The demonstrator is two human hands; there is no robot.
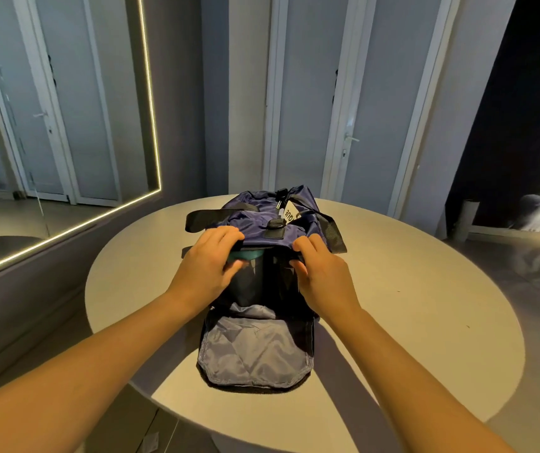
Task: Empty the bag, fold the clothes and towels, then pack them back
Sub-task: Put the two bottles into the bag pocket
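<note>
Head view
- Duffel bag [255,220]: navy, lies on the round surface [425,289]; end flap [255,351] open toward the person.
- Left hand [208,259]: grips the opening's upper rim.
- Right hand [322,266]: grips the same rim.
- Teal cloth [249,254]: inside, under the rim.

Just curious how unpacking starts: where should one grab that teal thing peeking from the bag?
Probably pinch the teal edge showing under the bag's upper rim, coming from the near, open end: the flap lies folded down there, and the rest is hidden inside.
</note>
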